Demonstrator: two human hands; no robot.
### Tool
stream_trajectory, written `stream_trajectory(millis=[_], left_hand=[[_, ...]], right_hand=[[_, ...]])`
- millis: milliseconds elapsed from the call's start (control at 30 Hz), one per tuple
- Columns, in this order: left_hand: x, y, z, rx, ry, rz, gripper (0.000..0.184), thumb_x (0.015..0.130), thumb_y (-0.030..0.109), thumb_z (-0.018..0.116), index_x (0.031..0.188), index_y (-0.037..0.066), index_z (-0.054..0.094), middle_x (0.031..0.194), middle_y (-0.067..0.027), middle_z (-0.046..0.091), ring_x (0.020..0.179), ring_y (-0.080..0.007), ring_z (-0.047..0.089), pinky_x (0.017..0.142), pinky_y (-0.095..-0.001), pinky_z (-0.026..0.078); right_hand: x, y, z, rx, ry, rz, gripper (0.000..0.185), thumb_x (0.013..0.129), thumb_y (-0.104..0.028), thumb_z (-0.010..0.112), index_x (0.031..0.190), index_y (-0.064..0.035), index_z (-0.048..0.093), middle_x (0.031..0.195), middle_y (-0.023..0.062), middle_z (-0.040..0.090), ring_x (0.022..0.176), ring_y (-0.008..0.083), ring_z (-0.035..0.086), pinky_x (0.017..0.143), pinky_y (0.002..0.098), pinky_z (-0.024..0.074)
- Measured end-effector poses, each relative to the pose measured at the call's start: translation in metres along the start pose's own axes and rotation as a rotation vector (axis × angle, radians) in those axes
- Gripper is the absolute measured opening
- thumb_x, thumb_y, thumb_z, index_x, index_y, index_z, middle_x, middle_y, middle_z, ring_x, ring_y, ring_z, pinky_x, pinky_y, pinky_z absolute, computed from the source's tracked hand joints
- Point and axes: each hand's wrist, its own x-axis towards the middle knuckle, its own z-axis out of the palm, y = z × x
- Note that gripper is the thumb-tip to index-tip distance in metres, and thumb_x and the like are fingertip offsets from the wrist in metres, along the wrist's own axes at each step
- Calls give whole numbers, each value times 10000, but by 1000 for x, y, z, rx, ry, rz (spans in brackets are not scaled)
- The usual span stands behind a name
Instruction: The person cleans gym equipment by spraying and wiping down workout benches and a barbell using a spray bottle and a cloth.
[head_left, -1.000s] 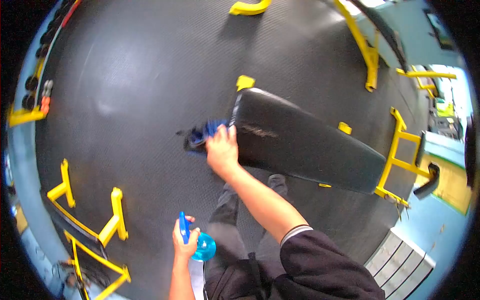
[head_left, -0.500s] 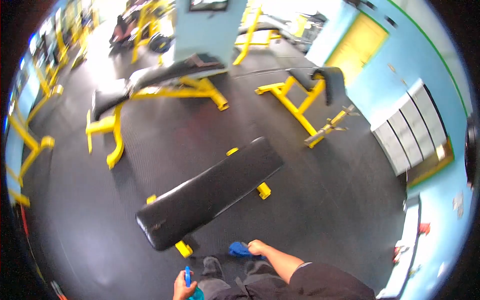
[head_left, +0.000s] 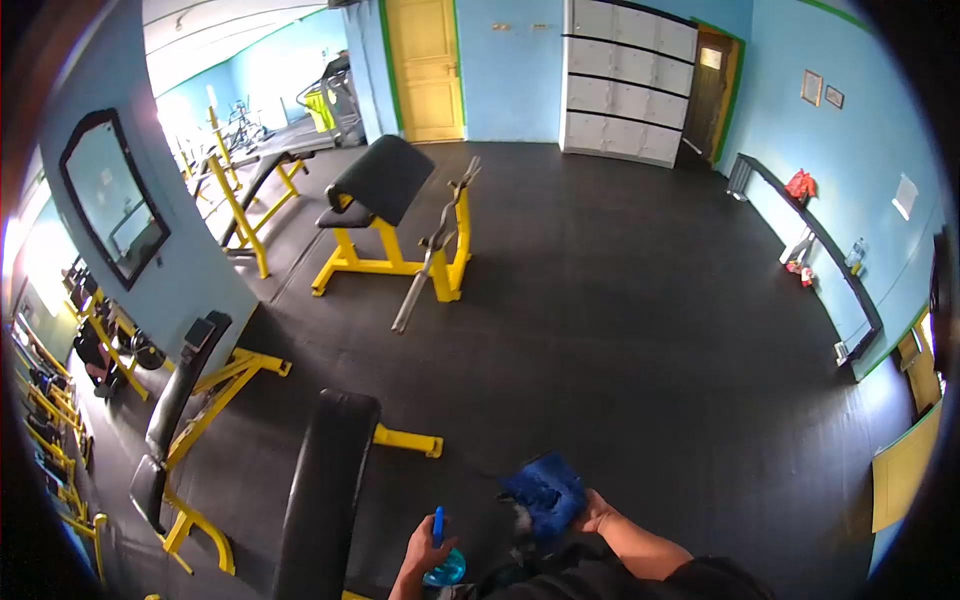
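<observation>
At the bottom of the head view, my left hand (head_left: 420, 550) is closed around a spray bottle (head_left: 447, 568) with a blue top and a clear teal body. My right hand (head_left: 597, 513) grips the edge of a dark blue cloth (head_left: 548, 495), which hangs spread out in front of my legs. Left of both hands stands a flat black padded bench (head_left: 325, 490) on yellow feet. Neither hand touches the bench.
A preacher curl bench (head_left: 385, 180) with a curl bar (head_left: 437, 240) stands ahead. An adjustable bench (head_left: 172, 405) is at the left, near a pillar with a mirror (head_left: 113, 200). White lockers (head_left: 628, 90) and a long low shelf (head_left: 815, 230) line the walls.
My view has swung to the right, so the flat bench now sits at lower left and the lockers straight ahead. The cloth has risen and spread; both hands keep their holds.
</observation>
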Motion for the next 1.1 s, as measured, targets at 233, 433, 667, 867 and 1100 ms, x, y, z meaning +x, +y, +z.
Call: stream_trajectory(millis=[233,433,667,867,1100], left_hand=[[94,139,69,-156,-202,180,504,746,256,747,1177,80,555,1082,-144,623,984,-300,617,841,-378,484],[164,192,71,-317,-364,33,506,765,254,729,1197,66,544,1093,-144,622,1005,-283,619,877,-379,482],[326,260,46,-119,-407,323,553,787,248,687,1260,35,496,1164,-173,586,1079,-320,581,906,-396,465],[439,321,52,49,-486,450,576,788,242,685,1274,24,468,1169,-191,558,1051,-356,579,875,-410,479],[552,348,104,-66,-569,375,575,784,265,691,1273,44,483,1167,-192,569,1058,-360,578,873,-414,482]], right_hand=[[-88,-119,28,224,-207,-617,629,921,-464,331,1285,22,497,1332,193,510,1229,353,481,1079,488,337],[-52,-205,62,413,-192,-710,703,882,-509,387,1321,35,455,1357,194,489,1246,344,470,1063,498,354],[-3,-312,90,120,-142,-907,748,866,-560,425,1316,36,456,1284,186,552,1154,323,548,994,487,424],[-16,-398,37,10,11,-955,746,866,-561,427,1311,37,459,1265,181,564,1125,316,564,971,474,443],[48,-501,73,-166,212,-1090,744,866,-562,430,1305,38,463,1242,174,579,1092,308,582,944,459,465]])
